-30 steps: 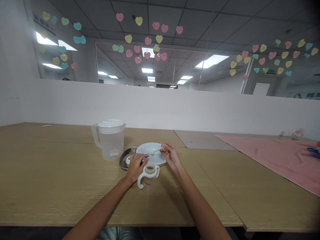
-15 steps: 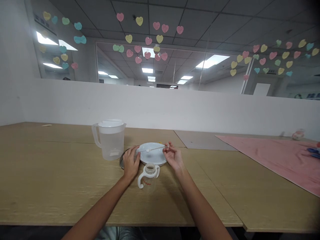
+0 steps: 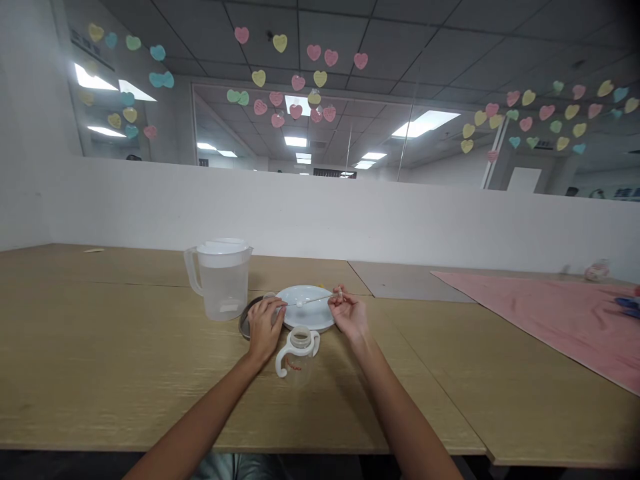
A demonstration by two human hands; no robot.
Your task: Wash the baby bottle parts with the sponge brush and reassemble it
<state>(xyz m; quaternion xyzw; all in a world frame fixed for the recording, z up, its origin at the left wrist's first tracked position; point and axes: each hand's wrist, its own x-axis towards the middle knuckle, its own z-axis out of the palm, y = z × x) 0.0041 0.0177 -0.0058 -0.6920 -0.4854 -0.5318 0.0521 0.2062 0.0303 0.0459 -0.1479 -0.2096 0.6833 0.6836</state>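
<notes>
Left hand curves palm-down; right hand pinches, tilted upward, 2 hands apart.

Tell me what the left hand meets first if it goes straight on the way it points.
The left hand would likely meet the rim of the white plate first, near the end of a thin stick; depth is unclear, so it may already touch.
</notes>
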